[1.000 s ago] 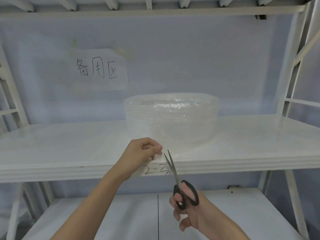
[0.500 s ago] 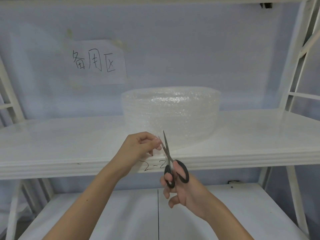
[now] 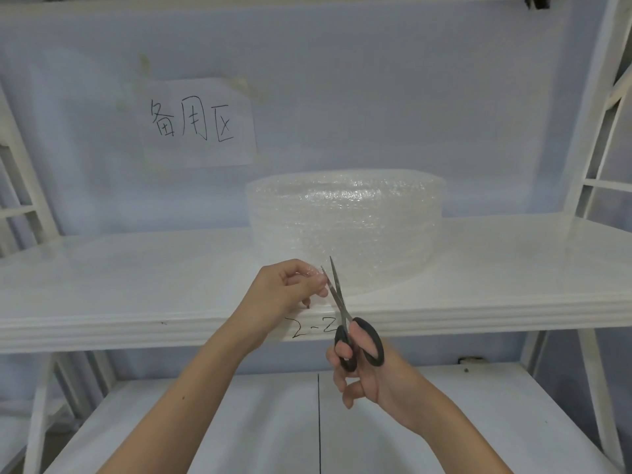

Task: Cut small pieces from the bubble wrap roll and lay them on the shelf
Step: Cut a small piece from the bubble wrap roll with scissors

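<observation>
Head view, nearest to you: your right hand [image 3: 371, 374] grips the black-handled scissors [image 3: 345, 319], fingers curled through both loops, the blades pointing up and standing slightly apart at the tips. Just left of those blades, your left hand [image 3: 290, 292] pinches the loose end of the bubble wrap [image 3: 316, 273] between thumb and curled fingers, and one blade lies right against that pinched edge. Both hands sit at the front lip of the shelf [image 3: 136, 285], where "2-2" is handwritten on the edge. Behind them the bubble wrap roll [image 3: 345, 220] stands on its flat end near the middle of the shelf, clear and loosely wound. Farther back, a paper sign [image 3: 198, 123] with handwritten characters is stuck on the wall.
</observation>
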`<state>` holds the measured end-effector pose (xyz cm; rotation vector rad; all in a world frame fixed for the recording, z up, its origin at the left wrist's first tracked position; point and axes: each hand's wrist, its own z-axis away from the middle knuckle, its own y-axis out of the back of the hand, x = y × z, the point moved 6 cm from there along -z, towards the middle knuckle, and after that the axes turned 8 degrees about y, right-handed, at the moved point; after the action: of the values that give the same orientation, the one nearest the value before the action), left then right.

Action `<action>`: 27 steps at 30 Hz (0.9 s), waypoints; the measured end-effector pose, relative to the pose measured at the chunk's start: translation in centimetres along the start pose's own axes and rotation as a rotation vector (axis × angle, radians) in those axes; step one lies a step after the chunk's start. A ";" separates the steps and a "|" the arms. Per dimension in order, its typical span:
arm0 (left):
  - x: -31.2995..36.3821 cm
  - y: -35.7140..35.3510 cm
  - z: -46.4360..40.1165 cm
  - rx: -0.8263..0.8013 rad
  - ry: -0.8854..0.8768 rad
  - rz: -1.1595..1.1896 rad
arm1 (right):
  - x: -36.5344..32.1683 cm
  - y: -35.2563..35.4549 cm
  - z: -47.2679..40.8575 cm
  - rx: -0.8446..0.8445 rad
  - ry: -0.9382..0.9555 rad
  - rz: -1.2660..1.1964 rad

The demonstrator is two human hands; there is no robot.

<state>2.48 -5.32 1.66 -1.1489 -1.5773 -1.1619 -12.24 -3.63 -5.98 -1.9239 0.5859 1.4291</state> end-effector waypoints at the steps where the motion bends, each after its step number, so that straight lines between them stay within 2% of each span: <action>1: 0.0 0.0 0.0 0.000 0.000 -0.003 | -0.1 0.0 -0.1 0.009 0.003 0.015; 11: 0.4 -0.2 0.3 -0.015 0.001 0.005 | -0.5 0.0 -0.2 0.051 0.007 0.117; 19: 0.3 -0.2 0.4 -0.057 0.010 0.014 | -1.2 0.0 -0.1 -0.028 -0.014 0.053; 27: 0.3 0.0 0.4 -0.038 -0.001 0.014 | -0.5 -0.2 0.1 -0.030 -0.049 0.016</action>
<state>2.35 -4.90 1.83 -1.1838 -1.5514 -1.1870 -12.38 -3.43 -5.44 -1.9056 0.5619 1.4981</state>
